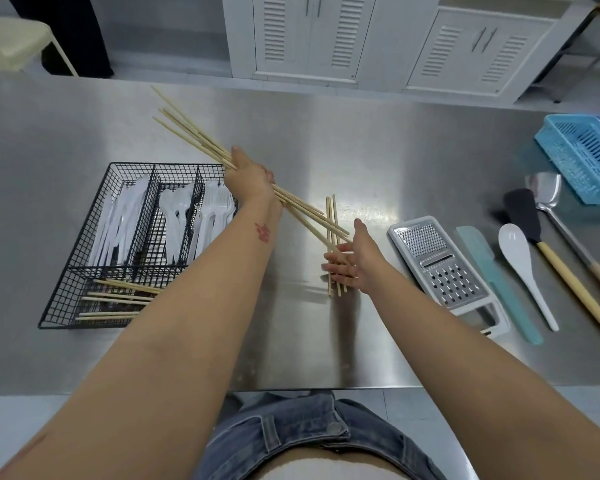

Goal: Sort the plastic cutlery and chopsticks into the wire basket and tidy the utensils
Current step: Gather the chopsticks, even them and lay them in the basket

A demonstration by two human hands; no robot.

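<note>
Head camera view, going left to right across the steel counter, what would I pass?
Wire basket → left hand gripping a chopstick bundle → loose chopsticks under the open right hand → grater → teal spatula → white spoon → black spatula → metal turner.

A brushed steel worktop (395,140) fills the view, catching soft light in pale streaks. Beyond its far edge stand white cabinets (305,36) with louvred doors and slim handles, on a pale grey floor (174,60). Past the worktop's far left corner sits a cream chair (11,43) with white legs.
</note>
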